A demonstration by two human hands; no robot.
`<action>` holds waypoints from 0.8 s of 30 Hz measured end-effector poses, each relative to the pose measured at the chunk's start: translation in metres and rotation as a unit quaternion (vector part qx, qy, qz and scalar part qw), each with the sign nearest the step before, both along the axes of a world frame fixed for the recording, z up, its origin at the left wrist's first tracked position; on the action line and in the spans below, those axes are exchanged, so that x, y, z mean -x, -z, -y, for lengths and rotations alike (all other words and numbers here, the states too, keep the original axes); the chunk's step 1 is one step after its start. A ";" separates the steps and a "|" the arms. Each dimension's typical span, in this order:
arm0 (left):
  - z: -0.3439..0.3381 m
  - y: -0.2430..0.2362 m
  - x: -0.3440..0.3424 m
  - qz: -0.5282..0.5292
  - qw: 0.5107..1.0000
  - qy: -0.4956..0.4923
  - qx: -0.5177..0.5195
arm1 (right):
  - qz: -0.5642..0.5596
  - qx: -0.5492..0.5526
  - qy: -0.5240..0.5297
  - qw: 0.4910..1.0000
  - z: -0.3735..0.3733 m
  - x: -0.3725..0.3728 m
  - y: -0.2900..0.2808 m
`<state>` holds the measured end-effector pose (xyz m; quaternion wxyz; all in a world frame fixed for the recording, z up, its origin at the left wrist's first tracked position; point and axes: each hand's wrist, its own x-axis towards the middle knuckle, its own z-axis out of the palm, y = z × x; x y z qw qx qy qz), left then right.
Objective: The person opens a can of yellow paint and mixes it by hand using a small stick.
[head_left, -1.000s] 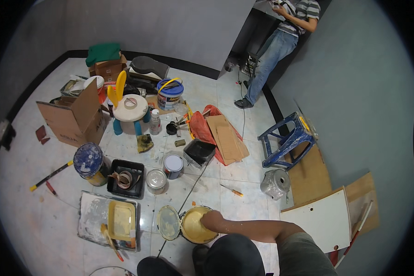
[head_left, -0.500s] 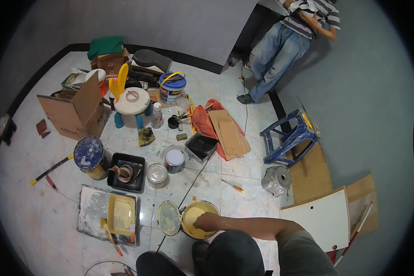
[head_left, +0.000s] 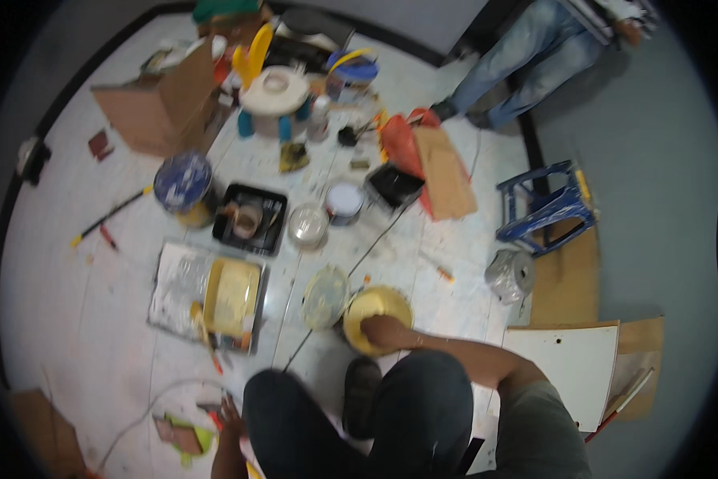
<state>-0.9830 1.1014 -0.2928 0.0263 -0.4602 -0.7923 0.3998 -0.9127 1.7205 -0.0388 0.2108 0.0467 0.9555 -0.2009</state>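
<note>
My right hand (head_left: 384, 333) reaches over a bucket of yellow paint (head_left: 387, 299); its fingers look curled, and what they hold is hidden. A round, paint-smeared lid (head_left: 325, 298) lies left of the bucket. At the lower left, my left hand (head_left: 231, 417) is low near the floor beside a tool with red and dark parts (head_left: 211, 409). Blur hides whether its fingers grip that tool. Next to it lies a bright green item with a brown piece on it (head_left: 185, 437). A paint tray (head_left: 167, 279) holds a yellow-coated container (head_left: 235, 289) and a brush (head_left: 205, 335).
Beyond are a black tray (head_left: 275, 231), a tin with a pale lid (head_left: 345, 199), a blue-lidded pail (head_left: 185, 180) and a cardboard box (head_left: 155, 112). A blue stool (head_left: 546, 211) and a white board (head_left: 566, 367) stand right. Another person's legs (head_left: 526, 60) show at upper right.
The view has tilted down and shifted, so the scene sits higher. My left hand has come into view at the lower left. My right hand remains at the paint bucket.
</note>
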 end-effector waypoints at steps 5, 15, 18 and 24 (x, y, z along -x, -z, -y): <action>-0.036 -0.030 0.004 0.436 0.857 -0.264 -0.077 | 0.061 -0.132 0.149 0.978 -0.026 0.005 -0.010; -0.024 -0.055 -0.005 0.443 0.835 -0.318 -0.073 | 0.011 -0.085 0.167 0.982 -0.022 0.018 -0.026; -0.026 -0.057 -0.002 0.445 0.834 -0.319 -0.069 | 0.081 -0.164 0.194 0.964 -0.022 -0.008 -0.018; -0.029 -0.056 -0.002 0.449 0.829 -0.326 -0.072 | 0.025 -0.056 0.248 0.967 -0.011 0.007 -0.034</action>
